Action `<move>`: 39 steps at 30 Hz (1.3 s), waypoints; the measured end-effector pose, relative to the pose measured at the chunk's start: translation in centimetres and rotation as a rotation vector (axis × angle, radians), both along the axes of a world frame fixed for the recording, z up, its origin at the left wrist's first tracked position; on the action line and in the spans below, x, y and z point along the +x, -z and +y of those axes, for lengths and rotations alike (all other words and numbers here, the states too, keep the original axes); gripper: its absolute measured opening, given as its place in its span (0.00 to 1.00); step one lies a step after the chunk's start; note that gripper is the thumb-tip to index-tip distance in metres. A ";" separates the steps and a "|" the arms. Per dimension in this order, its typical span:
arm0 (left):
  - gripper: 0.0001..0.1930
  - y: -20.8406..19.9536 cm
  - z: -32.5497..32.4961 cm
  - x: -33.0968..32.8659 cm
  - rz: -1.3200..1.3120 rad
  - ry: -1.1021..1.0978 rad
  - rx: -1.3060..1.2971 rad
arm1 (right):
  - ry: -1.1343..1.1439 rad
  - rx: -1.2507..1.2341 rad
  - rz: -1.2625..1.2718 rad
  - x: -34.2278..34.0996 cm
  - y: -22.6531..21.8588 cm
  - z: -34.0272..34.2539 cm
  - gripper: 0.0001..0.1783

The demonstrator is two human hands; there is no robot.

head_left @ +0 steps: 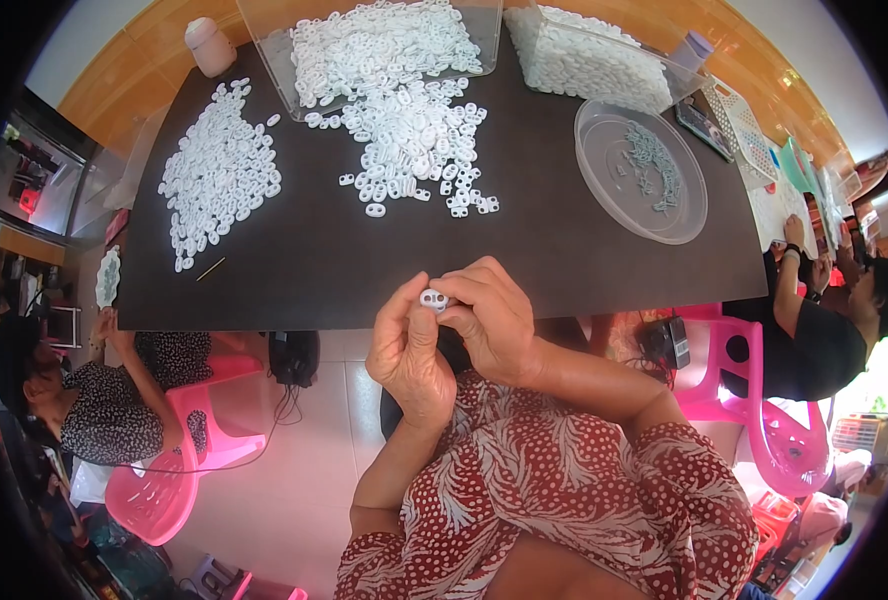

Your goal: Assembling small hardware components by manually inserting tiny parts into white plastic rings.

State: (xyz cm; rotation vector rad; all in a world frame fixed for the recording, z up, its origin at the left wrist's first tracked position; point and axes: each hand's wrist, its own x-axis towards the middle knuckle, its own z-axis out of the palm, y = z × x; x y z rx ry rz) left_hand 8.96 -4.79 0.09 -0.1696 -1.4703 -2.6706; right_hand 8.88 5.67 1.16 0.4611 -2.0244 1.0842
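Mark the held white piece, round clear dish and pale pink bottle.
White piece (433,298): head view, between its holes.
Round clear dish (624,206): head view, bare bottom.
Pale pink bottle (211,50): head view, mid-body.

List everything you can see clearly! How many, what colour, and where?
Table: one, dark brown, in front
Loose pieces: many, white, table's left and middle
Boxes of pieces: two, clear, far edge
Round tray: one, clear, table's right
Small bits: many, greenish, in that tray
Thin stick: one, yellowish, table's left
Bottle: one, pinkish, far left
Capped container: one, purplish, far right
Flat device: one, dark, table's right
Chairs: two or more, pink, both sides
People: two or more, dark clothes, both sides
Held piece: at least one, white, centre
Hands, left and right: two, bare, around that piece
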 end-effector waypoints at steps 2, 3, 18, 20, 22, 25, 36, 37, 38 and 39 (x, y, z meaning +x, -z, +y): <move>0.11 0.2 0.1 0.0 0.040 -0.007 0.016 | 0.011 -0.002 0.012 0.0 0.3 0.0 0.17; 0.11 0.4 0.2 0.1 0.039 -0.007 0.016 | 0.020 -0.004 0.023 0.1 0.5 -0.1 0.17; 0.13 1.3 0.4 1.0 0.113 -0.093 -0.077 | 0.011 -0.034 0.094 0.2 1.6 -1.0 0.12; 0.13 1.4 0.5 0.8 0.117 -0.101 -0.070 | 0.019 -0.041 0.092 0.1 1.5 -1.1 0.14; 0.13 1.4 0.7 0.7 0.109 -0.103 -0.081 | 0.028 -0.047 0.090 0.0 1.5 -1.0 0.17; 0.12 1.7 0.8 0.6 0.109 -0.108 -0.125 | 0.033 -0.049 0.095 -0.2 1.7 -0.8 0.17; 0.12 0.8 0.9 0.6 0.070 -0.069 -0.118 | 0.063 -0.076 -0.035 0.3 1.2 -0.5 0.15; 0.12 0.5 0.9 0.3 0.074 -0.044 -0.228 | 0.067 -0.072 -0.031 0.2 1.0 0.0 0.15; 0.13 0.2 1.0 0.1 0.077 -0.023 -0.342 | 0.076 -0.042 -0.015 0.0 0.7 0.9 0.14; 0.13 -0.2 1.3 -0.2 0.102 -0.043 -0.444 | 0.077 -0.019 -0.005 0.0 0.3 1.5 0.13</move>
